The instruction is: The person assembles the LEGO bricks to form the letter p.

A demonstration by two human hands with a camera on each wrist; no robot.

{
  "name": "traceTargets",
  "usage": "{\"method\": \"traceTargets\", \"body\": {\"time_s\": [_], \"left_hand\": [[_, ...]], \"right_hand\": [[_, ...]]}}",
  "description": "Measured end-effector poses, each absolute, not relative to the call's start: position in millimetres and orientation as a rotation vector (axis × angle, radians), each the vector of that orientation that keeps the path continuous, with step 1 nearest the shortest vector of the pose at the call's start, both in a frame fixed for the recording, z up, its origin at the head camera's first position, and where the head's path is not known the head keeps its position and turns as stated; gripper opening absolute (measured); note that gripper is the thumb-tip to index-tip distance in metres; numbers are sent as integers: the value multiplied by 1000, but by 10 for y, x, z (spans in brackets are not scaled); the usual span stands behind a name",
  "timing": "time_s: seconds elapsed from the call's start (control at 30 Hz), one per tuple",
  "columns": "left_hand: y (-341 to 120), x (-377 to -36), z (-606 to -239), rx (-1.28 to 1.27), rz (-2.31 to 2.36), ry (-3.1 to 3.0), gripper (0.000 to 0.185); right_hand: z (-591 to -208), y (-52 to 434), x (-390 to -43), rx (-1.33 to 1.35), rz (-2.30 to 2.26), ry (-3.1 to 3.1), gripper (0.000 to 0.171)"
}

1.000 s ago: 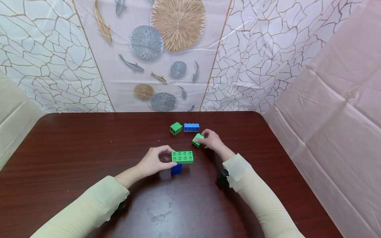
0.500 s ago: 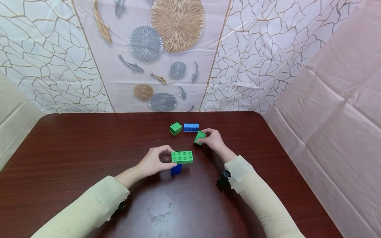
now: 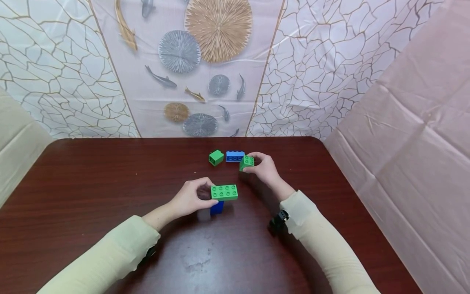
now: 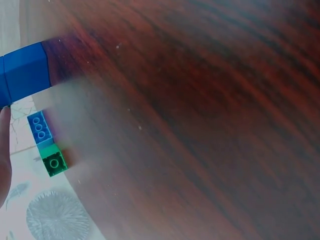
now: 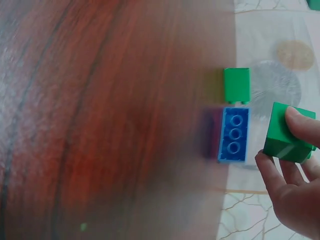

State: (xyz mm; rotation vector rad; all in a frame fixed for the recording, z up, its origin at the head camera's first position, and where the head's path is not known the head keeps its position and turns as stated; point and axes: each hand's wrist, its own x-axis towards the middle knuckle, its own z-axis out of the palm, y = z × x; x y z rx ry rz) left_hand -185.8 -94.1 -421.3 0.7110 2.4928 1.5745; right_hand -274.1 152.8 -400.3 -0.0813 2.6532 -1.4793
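My left hand (image 3: 192, 199) grips the left end of a long green brick (image 3: 224, 192) that sits on top of a small blue brick (image 3: 217, 208) on the table; the blue brick (image 4: 24, 74) fills the corner of the left wrist view. My right hand (image 3: 265, 168) pinches a small green brick (image 3: 247, 162) and holds it lifted above the table, next to a long blue brick (image 3: 235, 156). The pinched green brick (image 5: 288, 132) shows beside the blue brick (image 5: 233, 133) in the right wrist view.
Another small green brick (image 3: 216, 157) lies left of the long blue brick, near the table's far edge; it also shows as a green brick (image 5: 236, 85) in the right wrist view. The dark wooden table (image 3: 92, 192) is ringed by patterned and pink sheets.
My right hand has lifted the small green brick off the table and carried it up and back towards the long blue brick. My left hand stays on the long green brick.
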Motion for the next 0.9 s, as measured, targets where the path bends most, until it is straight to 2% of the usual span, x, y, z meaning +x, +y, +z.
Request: {"method": "traceTargets", "body": {"time_s": [0.23,0.9], "left_hand": [[-934,-1866,-4214,710,1609,2459,27],[-944,-1872,-4203,718,1639,2453,28]], "right_hand": [[-3832,1472,-2654,-199,-1517,2642,47],[-3466,1171,-2232,-507,-1553,2539,45]]}}
